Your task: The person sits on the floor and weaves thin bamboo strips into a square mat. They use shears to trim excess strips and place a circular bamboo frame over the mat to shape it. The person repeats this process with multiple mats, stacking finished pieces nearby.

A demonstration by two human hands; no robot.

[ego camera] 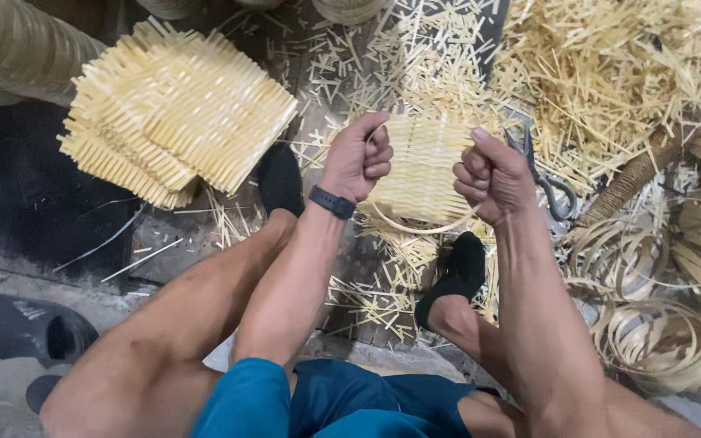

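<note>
Here, seated low over the floor (34, 203), I hold a small half-woven bamboo basket (419, 174) up between my knees, where I can see its rim. My left hand (356, 158) is curled shut on the basket's left edge, thumb up, a dark wristband (333, 203) on the wrist. My right hand (492, 174) is fisted on the right edge, thumb pressed along the top, so the piece is braced from both sides. Scissors (545, 182) lie just beside my right hand, within easy reach. A stack of woven bamboo panels (176, 109) rests well off to the left, apart from the trimmings (610, 73) strewn ahead. Coiled bamboo strips (667, 341) sit by my right leg.
</note>
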